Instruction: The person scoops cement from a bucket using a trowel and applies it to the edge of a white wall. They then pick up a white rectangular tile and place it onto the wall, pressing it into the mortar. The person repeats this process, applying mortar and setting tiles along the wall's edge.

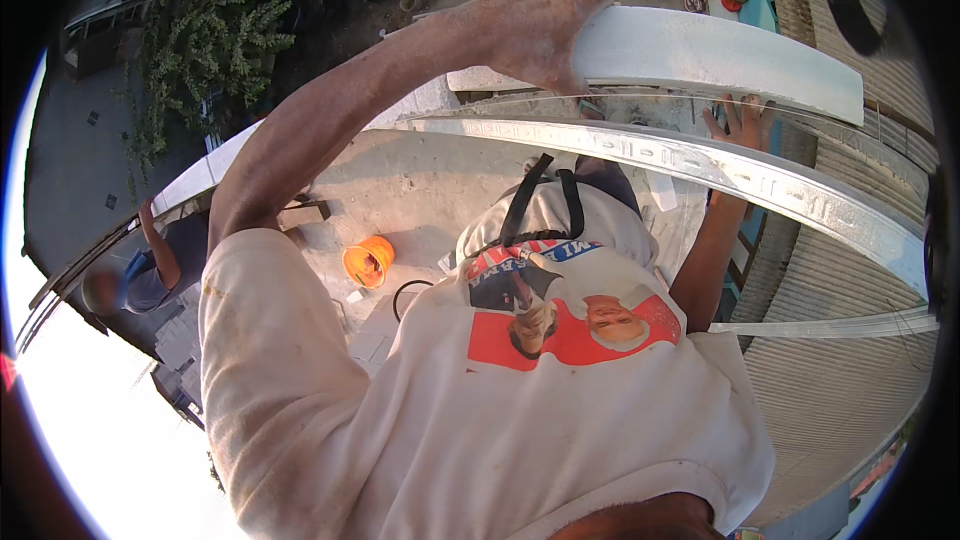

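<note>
Other person (150, 275): at the far left, lower down, in a dark grey top, one arm raised to a long rail; their hands are apart from the wearer's own.
Orange bucket (368, 262): stands on the concrete floor below, left of the wearer's chest, well apart from both hands.
Left hand (535, 35): arm stretched up and across, fingers curled over the left end of the white beam, closed on it.
White beam (715, 55): long, pale and flat-faced, running from the left hand toward the upper right, above the metal channel.
Metal channel (700, 165): silvery, with stamped marks, running beside and below the white beam, sloping down to the right.
Right hand (742, 122): fingers spread wide, showing above the metal channel; whether it touches the channel or the beam, I cannot tell.
Corrugated sheeting (850, 380): at the far right, ribbed and grey-brown.
</note>
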`<action>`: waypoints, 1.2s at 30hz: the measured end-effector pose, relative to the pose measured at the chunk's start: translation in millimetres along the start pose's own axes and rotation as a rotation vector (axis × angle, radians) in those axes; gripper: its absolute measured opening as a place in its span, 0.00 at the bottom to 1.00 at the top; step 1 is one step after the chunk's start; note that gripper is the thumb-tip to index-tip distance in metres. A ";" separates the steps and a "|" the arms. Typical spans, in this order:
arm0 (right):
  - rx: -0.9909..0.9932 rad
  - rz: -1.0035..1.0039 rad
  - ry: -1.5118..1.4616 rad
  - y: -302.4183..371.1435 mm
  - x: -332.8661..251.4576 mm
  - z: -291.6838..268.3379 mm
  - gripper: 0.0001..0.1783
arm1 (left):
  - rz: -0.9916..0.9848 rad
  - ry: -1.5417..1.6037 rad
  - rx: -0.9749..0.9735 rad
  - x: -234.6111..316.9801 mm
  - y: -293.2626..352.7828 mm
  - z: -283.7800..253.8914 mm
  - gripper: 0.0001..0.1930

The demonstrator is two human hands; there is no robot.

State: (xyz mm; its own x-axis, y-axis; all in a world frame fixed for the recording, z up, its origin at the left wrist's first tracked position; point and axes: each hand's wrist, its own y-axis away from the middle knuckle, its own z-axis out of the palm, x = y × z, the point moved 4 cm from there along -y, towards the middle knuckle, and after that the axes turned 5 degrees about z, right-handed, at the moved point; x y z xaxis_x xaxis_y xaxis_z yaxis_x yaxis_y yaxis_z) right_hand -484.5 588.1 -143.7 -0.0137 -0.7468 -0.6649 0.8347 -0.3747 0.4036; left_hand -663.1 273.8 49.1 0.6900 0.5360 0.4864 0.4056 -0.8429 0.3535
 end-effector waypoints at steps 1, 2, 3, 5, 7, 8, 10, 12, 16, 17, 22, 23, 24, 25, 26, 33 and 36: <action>-0.085 -0.025 -0.016 0.9 0.2 2.3 0.35 | 0.024 0.002 0.029 -0.4 0.6 1.5 0.47; -0.024 -0.034 0.067 1.3 1.4 -0.8 0.37 | 0.051 0.002 0.056 -0.6 0.6 2.9 0.47; 0.041 -0.045 0.151 7.6 -1.6 10.0 0.38 | 0.081 0.003 0.081 0.6 0.9 3.9 0.47; 0.100 -0.038 0.258 10.5 -0.8 18.5 0.38 | 0.092 -0.017 0.078 0.3 2.4 3.8 0.46; 0.067 -0.034 0.339 8.9 -0.7 17.1 0.36 | 0.107 -0.024 0.097 -0.6 3.7 6.8 0.46; 0.037 -0.049 0.392 8.2 0.2 16.4 0.36 | 0.113 -0.022 0.116 -3.0 5.0 10.9 0.46; -0.009 -0.085 0.463 5.0 4.7 0.9 0.35 | 0.125 -0.017 0.120 -4.6 3.6 12.7 0.46; 0.029 0.025 0.346 -1.6 4.4 -16.5 0.36 | 0.115 -0.013 0.093 -2.9 2.9 10.6 0.46; -0.193 -0.437 1.072 1.7 -1.8 -15.6 0.39 | 0.101 -0.041 0.088 1.1 4.9 5.0 0.48; -0.199 -0.470 1.098 4.4 -1.5 -15.4 0.40 | 0.096 -0.048 0.089 1.1 5.7 5.4 0.48; -0.007 -0.142 0.265 20.4 -4.9 25.1 0.43 | 0.081 -0.009 0.056 4.8 5.6 4.7 0.48; -0.002 -0.147 0.232 19.1 -6.7 21.9 0.43 | 0.082 0.002 0.046 7.2 4.6 2.0 0.48; -0.005 -0.145 0.196 17.2 -5.3 21.8 0.43 | 0.068 0.010 0.039 7.6 7.0 0.3 0.48; -0.003 -0.138 0.203 16.6 -5.8 24.2 0.42 | 0.064 0.018 0.037 8.0 7.1 2.3 0.48; 0.010 -0.117 0.242 15.1 -6.2 20.8 0.42 | 0.058 0.025 0.036 8.9 6.2 7.4 0.48; 0.095 -0.189 0.471 23.4 -9.5 32.2 0.31 | 0.063 0.220 -0.004 -5.7 19.0 -1.2 0.42; 0.212 -0.326 0.790 41.8 -25.4 44.4 0.27 | -0.045 0.298 -0.089 -37.1 48.0 -3.5 0.37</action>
State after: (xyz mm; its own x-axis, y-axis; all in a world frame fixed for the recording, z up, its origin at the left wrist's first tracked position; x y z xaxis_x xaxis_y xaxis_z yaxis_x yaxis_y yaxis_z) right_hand -473.8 567.0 -82.0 0.2168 -0.0155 -0.9761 0.7351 -0.6553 0.1737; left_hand -671.4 213.6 50.9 0.4609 0.5742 0.6767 0.3691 -0.8174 0.4422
